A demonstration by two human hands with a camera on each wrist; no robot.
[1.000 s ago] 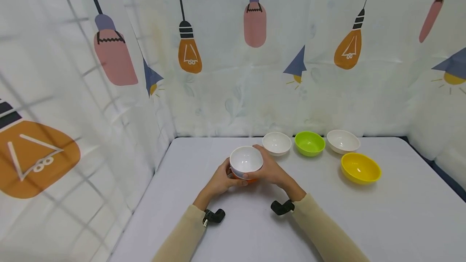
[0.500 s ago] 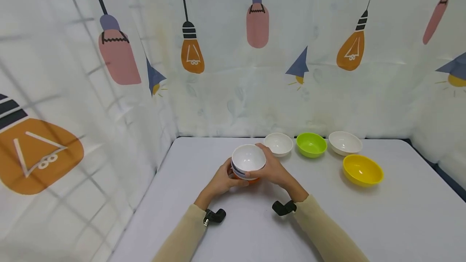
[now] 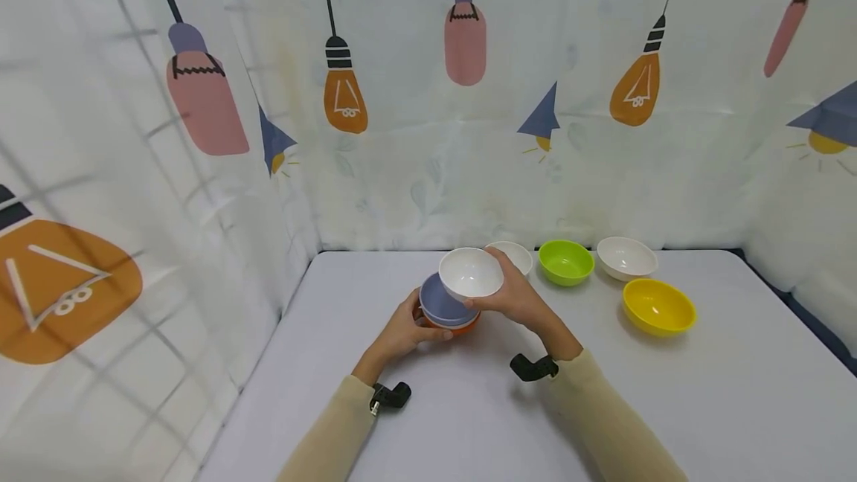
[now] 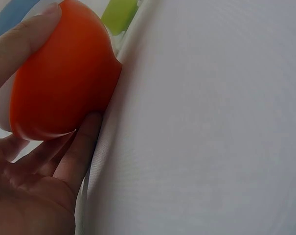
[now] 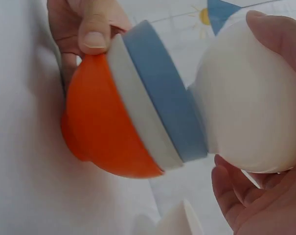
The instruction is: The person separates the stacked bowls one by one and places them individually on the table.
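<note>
My right hand [image 3: 518,300] grips a white bowl [image 3: 471,274] by its sides, thumb and fingers on opposite sides. That bowl is raised and tilted over a nested stack, its foot close to the blue bowl's rim in the right wrist view. The blue bowl [image 3: 442,303] sits on top of the stack. Below it shows the pale rim of another white bowl [image 5: 143,107], and at the bottom is an orange bowl [image 5: 99,117]. With its thumb at the upper side and fingers near the base, my left hand [image 3: 402,329] holds the orange bowl at the table surface.
Along the table's back edge stand a white bowl [image 3: 515,253] partly behind my right hand, a green bowl [image 3: 566,262] and another white bowl [image 3: 627,259]. A yellow bowl [image 3: 659,308] is nearer on the right. Patterned curtains [image 3: 415,169] hang behind and beside the white table [image 3: 428,422].
My right hand has lifted the top white bowl up and to the right out of the stack, uncovering the blue bowl. My left hand has stayed around the stack.
</note>
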